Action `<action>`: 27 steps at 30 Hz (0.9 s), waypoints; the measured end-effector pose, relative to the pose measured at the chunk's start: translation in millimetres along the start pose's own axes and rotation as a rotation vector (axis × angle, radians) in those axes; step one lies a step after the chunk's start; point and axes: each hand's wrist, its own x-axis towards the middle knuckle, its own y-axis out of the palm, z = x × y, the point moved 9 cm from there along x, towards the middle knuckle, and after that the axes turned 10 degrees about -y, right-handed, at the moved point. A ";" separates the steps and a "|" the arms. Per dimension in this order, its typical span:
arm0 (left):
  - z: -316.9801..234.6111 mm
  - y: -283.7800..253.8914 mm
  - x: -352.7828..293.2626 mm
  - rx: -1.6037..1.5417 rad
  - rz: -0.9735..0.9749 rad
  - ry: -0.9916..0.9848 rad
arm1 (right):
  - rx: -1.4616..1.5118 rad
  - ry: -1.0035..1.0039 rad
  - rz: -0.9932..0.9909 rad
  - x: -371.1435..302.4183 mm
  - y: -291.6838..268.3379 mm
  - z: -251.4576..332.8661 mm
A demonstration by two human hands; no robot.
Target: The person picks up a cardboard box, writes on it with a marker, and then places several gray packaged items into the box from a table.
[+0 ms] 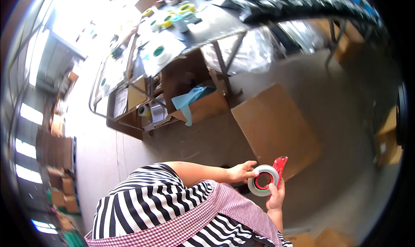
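A red tape dispenser carrying a wide roll of pale tape is held in front of my body. My right hand grips the dispenser from below, its thumb against the roll's red hub. From the left, my left hand reaches across with its fingertips on the roll's rim. Whether those fingers also pinch the loose tape end is too small to tell. Beyond both hands, a flat brown cardboard sheet lies on the floor.
Ahead stands a metal-legged workbench bearing tape rolls and dark plastic-wrapped goods. Beneath it are an open carton with a blue cloth over its edge, and clear plastic bundles. Cartons sit at the far right; stacked cardboard stands left.
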 end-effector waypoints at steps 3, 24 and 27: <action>-47.9 -30.3 -67.6 -0.070 0.194 0.155 | 0.167 -0.021 0.078 24.0 81.1 24.5; -9.4 -738.4 -516.8 -0.918 -1.117 0.856 | -1.297 0.384 0.041 25.6 -162.3 -83.8; -7.2 -805.0 -537.2 -0.958 -1.243 0.800 | -1.137 0.559 0.056 18.4 -87.6 -139.8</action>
